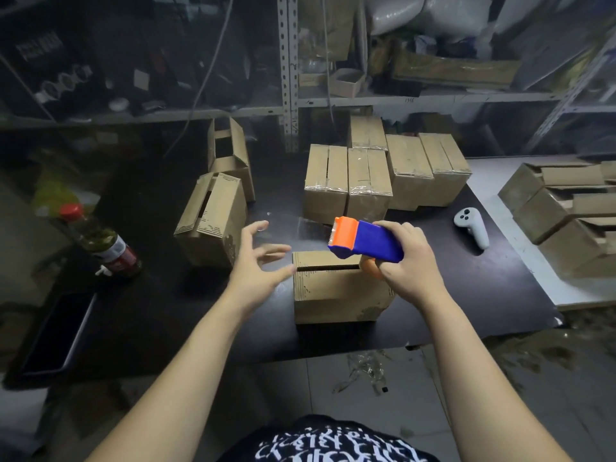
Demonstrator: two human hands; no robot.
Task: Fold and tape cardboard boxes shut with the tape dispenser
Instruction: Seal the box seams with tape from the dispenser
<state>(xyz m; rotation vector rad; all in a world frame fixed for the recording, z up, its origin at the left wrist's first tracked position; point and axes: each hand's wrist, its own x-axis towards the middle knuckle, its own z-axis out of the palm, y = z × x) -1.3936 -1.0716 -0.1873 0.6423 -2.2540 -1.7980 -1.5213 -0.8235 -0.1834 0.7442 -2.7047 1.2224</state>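
A small cardboard box (336, 295) stands at the near middle of the dark table (466, 295), its top flaps folded down with a slit between them. My right hand (408, 261) grips a blue and orange tape dispenser (363, 240) just above the box's far right corner. A strip of clear tape (300, 228) stretches from the dispenser leftward toward my left hand (260, 258). That hand hovers with fingers spread just left of the box; whether it touches the tape I cannot tell.
Several taped boxes (383, 171) stand at the back. Two boxes with loose flaps (213, 225) stand to the left, more open ones (563, 208) at the right. A bottle (100, 241) lies at left, a white controller (471, 226) at right, a dark tray (58, 335) near left.
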